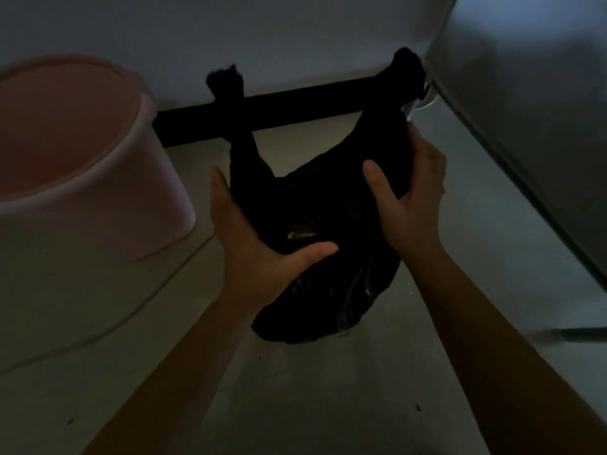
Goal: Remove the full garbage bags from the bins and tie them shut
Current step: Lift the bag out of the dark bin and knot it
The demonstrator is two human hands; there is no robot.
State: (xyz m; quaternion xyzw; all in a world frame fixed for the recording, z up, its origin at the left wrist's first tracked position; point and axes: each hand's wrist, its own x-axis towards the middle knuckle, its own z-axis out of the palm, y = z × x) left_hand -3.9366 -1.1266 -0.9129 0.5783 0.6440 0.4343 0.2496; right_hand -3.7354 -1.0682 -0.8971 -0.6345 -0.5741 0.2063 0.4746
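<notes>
The black garbage bag (315, 224) sits on the pale floor (328, 405), out of the bin, its lower end resting on the floor and its body held up between two bare hands. Its mouth is not tied: two dark ends of plastic stick up past the fingers, one (226, 85) beyond the left fingers and one (405, 73) beyond the right fingers, well apart from each other. Something pale shows through the gap in the bag just beyond the left thumb.

The left hand (256, 254) clasps the bag's left side, its thumb pressed across the front and its fingers hidden behind the plastic. The right hand (410, 192) clamps the bag's upper right part, with the thumb on the front and its fingers wrapped around the far side.

Left of the left fingers, apart from the bag, stands a pink bin (82, 165). Beyond both sets of fingers runs a dark baseboard (295, 106) under a pale wall (262, 34). Right of the right fingers rises a grey appliance (525, 110).
</notes>
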